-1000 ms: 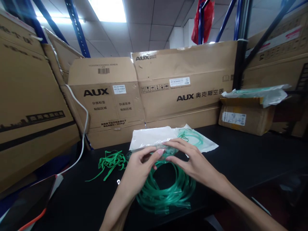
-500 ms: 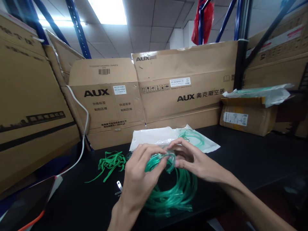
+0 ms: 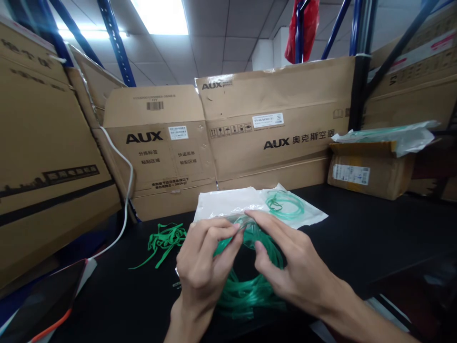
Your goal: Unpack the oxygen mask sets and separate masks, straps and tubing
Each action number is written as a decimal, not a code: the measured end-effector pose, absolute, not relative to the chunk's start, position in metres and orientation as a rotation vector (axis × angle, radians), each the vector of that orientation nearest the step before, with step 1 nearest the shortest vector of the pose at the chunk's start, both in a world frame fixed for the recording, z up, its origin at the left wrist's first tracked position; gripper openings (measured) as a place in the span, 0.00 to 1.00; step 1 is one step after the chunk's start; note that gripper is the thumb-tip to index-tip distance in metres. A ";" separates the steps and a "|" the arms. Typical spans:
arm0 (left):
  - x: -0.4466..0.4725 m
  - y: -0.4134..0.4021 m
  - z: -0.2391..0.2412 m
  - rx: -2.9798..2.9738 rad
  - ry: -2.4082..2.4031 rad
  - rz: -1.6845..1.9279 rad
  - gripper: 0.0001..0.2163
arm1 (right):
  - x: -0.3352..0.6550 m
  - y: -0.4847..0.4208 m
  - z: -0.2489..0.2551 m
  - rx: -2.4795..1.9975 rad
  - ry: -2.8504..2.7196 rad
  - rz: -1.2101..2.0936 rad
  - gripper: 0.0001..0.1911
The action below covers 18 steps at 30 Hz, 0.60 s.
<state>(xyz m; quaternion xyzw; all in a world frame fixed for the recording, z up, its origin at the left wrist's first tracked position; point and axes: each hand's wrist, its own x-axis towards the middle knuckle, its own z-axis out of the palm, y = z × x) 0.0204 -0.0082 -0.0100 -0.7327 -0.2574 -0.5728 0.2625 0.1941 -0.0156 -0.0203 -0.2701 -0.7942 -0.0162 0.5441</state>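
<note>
A coil of green transparent tubing (image 3: 250, 290) lies on the black table (image 3: 374, 238) right before me. My left hand (image 3: 203, 267) and my right hand (image 3: 285, 267) are both raised over the coil. Their fingertips pinch a clear green plastic mask piece (image 3: 248, 228) that joins the tubing. Just behind the hands lie sealed clear bags (image 3: 232, 202), one with green tubing (image 3: 285, 204) inside. A bunch of green elastic straps (image 3: 164, 240) lies to the left of my left hand.
Large brown AUX cardboard boxes (image 3: 274, 128) wall off the back and left of the table. A smaller carton (image 3: 367, 169) topped with plastic-bagged items stands at the right. A white cable (image 3: 126, 200) hangs at left. A phone with an orange edge (image 3: 43, 305) lies at the bottom left.
Both hands have lifted the mask piece off the coil and turned it between the fingers. They have come nearer to me, and the right hand now covers more of the coil.
</note>
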 end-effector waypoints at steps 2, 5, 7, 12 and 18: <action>0.021 -0.008 -0.011 -2.007 -0.695 -1.553 0.10 | 0.191 -0.015 -0.024 -0.666 -1.855 -0.168 0.23; 0.023 -0.008 -0.012 -2.028 -0.703 -1.545 0.10 | 0.189 -0.013 -0.028 -0.687 -1.781 -0.312 0.18; 0.024 -0.008 -0.012 -2.045 -0.707 -1.534 0.11 | 0.189 -0.013 -0.029 -0.702 -1.747 -0.356 0.14; 0.025 -0.007 -0.010 -2.057 -0.702 -1.545 0.10 | 0.188 -0.017 -0.024 -0.727 -1.762 -0.430 0.11; 0.026 -0.006 -0.008 -2.070 -0.698 -1.612 0.08 | 0.181 -0.024 -0.024 -0.756 -1.781 -0.505 0.12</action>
